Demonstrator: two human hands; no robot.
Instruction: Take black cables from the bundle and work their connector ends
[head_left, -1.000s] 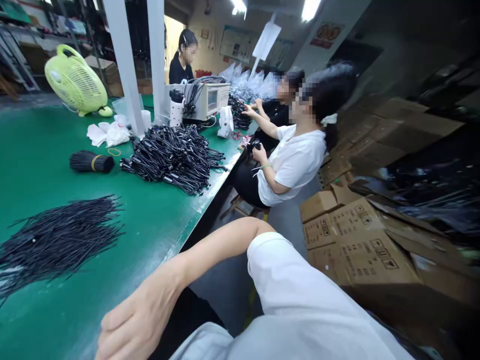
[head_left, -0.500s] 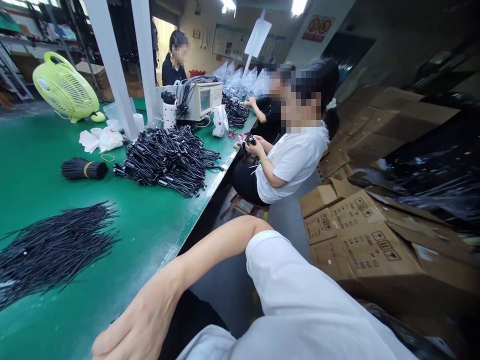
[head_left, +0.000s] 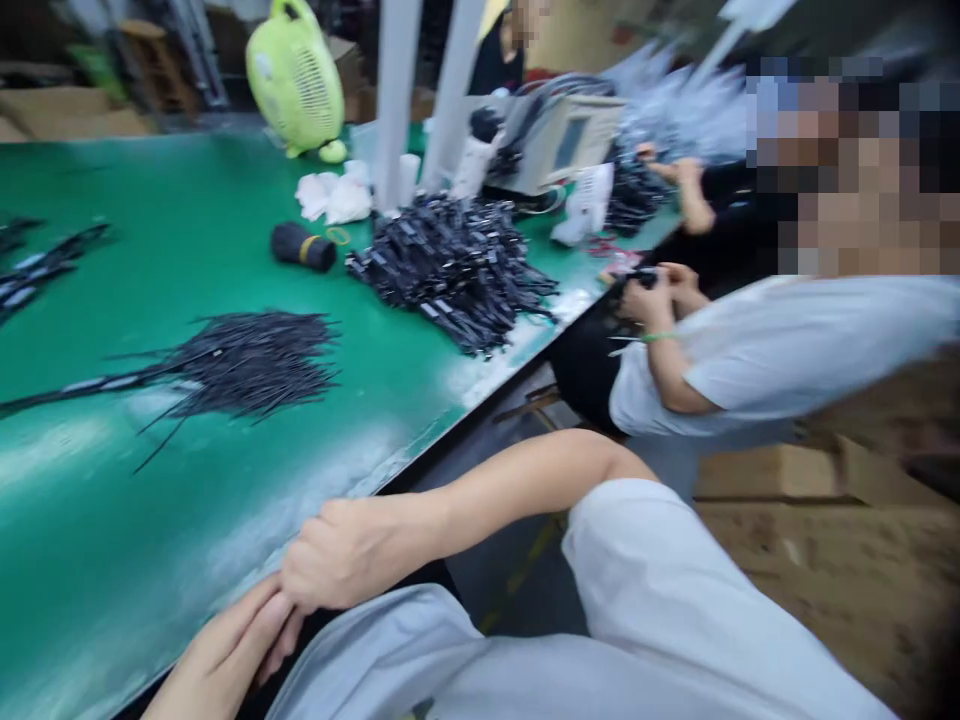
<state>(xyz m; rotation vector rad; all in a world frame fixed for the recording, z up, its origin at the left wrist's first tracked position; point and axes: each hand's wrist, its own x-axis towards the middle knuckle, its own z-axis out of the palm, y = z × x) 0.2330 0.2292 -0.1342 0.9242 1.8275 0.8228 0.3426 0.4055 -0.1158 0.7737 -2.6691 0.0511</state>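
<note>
My right hand (head_left: 337, 555) is curled into a loose fist at the near edge of the green table (head_left: 150, 520). Its knuckles rest against the fingertips of my left hand (head_left: 217, 655), which lies low at the bottom left with fingers stretched toward it. Whether the fist holds anything is hidden. My white sleeve (head_left: 660, 620) fills the bottom right. A fan-shaped spread of thin black ties (head_left: 240, 365) lies on the table beyond my hands. Further back are a banded black bundle (head_left: 304, 247) and a heap of black cables (head_left: 450, 265). The view is motion-blurred.
A person in a white shirt (head_left: 757, 345) sits to my right at the table edge, their hands on a small dark part. A green fan (head_left: 294, 75), white posts (head_left: 394, 100), a tester unit (head_left: 562, 140) and cardboard boxes (head_left: 795, 520) stand around.
The camera has swung left and down. My right hand has drawn in from the table edge and closed, and my left hand has come into view touching it.
</note>
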